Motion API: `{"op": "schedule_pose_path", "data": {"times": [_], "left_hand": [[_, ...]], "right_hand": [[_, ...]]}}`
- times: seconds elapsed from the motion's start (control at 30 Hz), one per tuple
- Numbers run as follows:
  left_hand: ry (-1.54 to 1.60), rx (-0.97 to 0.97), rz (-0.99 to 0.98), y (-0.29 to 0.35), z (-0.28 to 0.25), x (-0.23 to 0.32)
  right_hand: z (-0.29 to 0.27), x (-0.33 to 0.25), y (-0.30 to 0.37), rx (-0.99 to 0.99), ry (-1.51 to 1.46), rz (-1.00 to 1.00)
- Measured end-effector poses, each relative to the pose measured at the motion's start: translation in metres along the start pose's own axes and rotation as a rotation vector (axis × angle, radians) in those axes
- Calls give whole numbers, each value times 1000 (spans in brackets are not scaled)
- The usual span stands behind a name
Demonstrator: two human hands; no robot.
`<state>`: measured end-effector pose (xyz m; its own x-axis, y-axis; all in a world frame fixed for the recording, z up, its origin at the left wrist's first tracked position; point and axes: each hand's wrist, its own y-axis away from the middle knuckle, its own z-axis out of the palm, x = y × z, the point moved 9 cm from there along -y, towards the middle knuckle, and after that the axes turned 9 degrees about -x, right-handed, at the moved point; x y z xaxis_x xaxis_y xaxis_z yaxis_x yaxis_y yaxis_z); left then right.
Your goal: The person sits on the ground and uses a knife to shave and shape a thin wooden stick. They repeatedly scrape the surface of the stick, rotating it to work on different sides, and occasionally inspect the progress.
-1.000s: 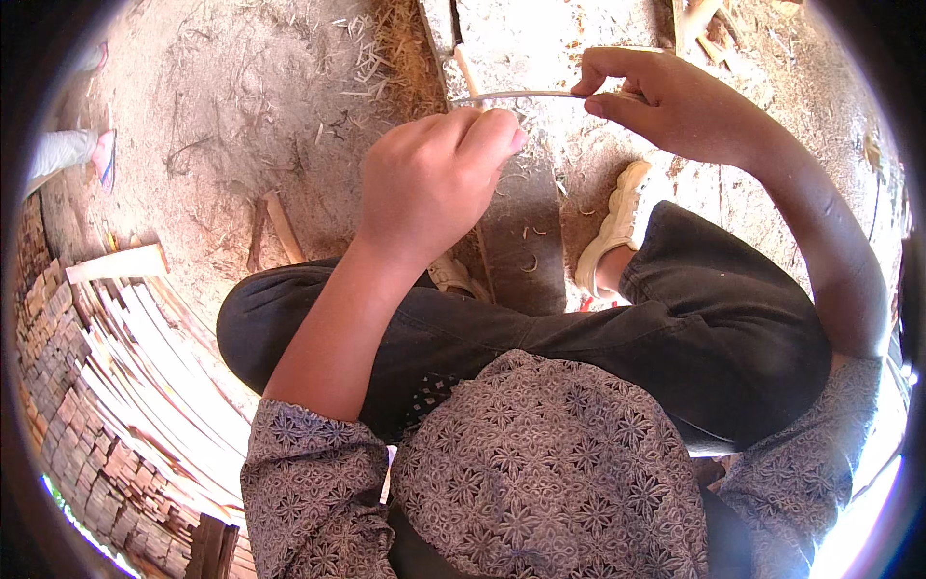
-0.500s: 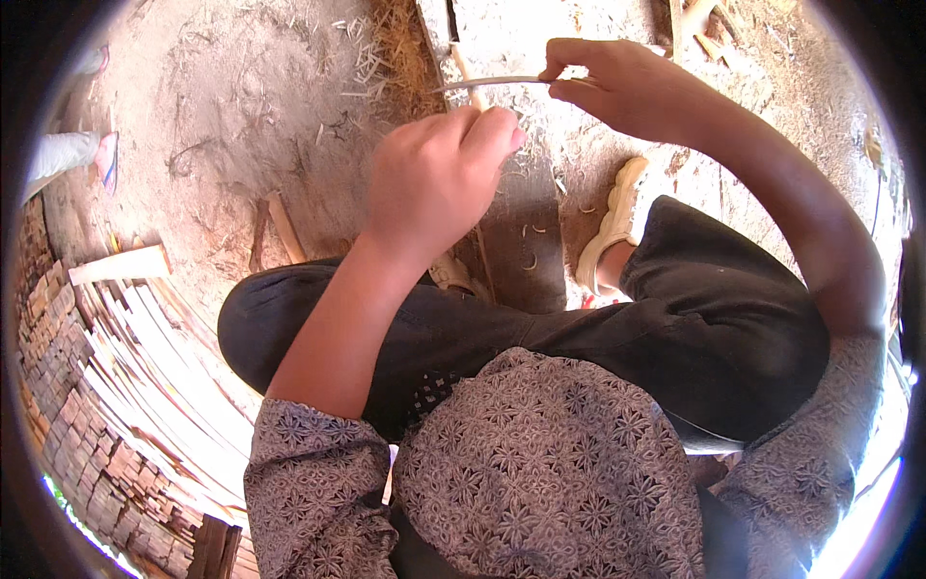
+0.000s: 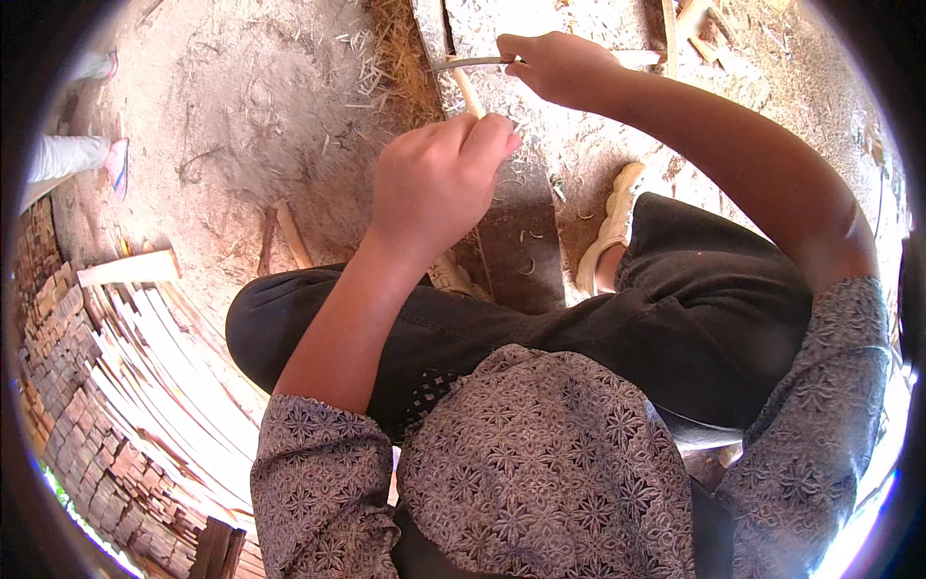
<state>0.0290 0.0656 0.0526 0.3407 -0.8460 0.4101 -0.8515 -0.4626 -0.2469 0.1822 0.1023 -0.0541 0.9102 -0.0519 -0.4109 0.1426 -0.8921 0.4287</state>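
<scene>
My left hand (image 3: 439,183) is closed in a fist around a thin pale wooden stick (image 3: 468,92), whose upper end sticks out ahead of the knuckles, angled up and to the left. In my right hand (image 3: 564,69), fingers pinched together, is a knife with a slim, slightly curved blade (image 3: 473,63) pointing left. Seen from above, the blade crosses the stick near its far tip; whether they touch I cannot tell. My right fingers hide the knife's grip. Under both hands lies a dark wooden plank (image 3: 521,256) with a few curled shavings on it.
Heaped shavings (image 3: 395,58) lie on the dirt floor ahead. At left are long pale wood strips (image 3: 159,357) and stacked wood blocks (image 3: 72,425). A person's foot (image 3: 116,166) shows at the far left. Loose wood pieces (image 3: 699,29) lie at the upper right.
My right hand has moved left and slightly away from me, taking the blade toward the stick's far tip. The left hand keeps its hold, nearly in place.
</scene>
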Motion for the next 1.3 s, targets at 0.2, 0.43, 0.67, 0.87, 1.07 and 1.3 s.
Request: {"op": "schedule_pose_path", "data": {"times": [0.2,0.43,0.67,0.87,1.07,1.3], "left_hand": [[67,31,-18,4,-3,-9],[30,-90,-52,9,5,5],[-90,-100,-63,9,8,13],[-82,-112,-23,6,13,19],[-15,-234,-113,3,21,17],[-59,-104,-54,3,12,13]], "right_hand": [[-19,-11,45,-260,-211,30],[-43,-13,109,-172,-363,-98],[-54,-35,126,-245,-228,63],[-44,-30,112,-125,-148,-5],[-5,4,45,-80,31,-141],[7,1,32,4,-110,-77]]}}
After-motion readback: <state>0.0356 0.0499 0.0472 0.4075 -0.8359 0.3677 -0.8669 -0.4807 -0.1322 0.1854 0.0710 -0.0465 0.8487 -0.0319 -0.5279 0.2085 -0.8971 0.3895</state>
